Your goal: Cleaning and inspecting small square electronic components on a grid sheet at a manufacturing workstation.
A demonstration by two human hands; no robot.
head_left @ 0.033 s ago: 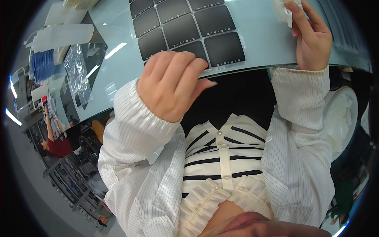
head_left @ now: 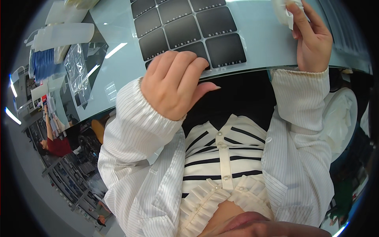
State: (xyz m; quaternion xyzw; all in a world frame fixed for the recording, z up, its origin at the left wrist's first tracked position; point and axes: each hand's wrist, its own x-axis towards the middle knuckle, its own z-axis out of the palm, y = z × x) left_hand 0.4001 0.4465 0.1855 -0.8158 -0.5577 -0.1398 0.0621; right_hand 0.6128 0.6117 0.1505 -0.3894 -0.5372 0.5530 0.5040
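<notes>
My left hand [head_left: 173,85] is at the near edge of the glass-topped table, over the nearest row of dark rounded rectangular panels [head_left: 182,31]. Its fingers bend loosely down over a panel with their tips hidden, and the thumb sticks out to the right, apart from them. I see nothing held in it. The panels lie in a close grid, with small pale marks along their lower edges. At the far right, my right hand [head_left: 312,41] is raised above the table, pinching a crumpled white wipe [head_left: 282,11] between thumb and fingers.
Clear plastic sleeves [head_left: 78,71] lie on the left of the glass table [head_left: 262,43], near a blue stack [head_left: 42,65] and translucent white packets [head_left: 65,36]. Below the table on the right stands a round white-lined bin [head_left: 343,118]. A co-worker in red [head_left: 59,147] is far left.
My left hand has shifted very slightly to the right. My right hand keeps its hold on the wipe, nearly still.
</notes>
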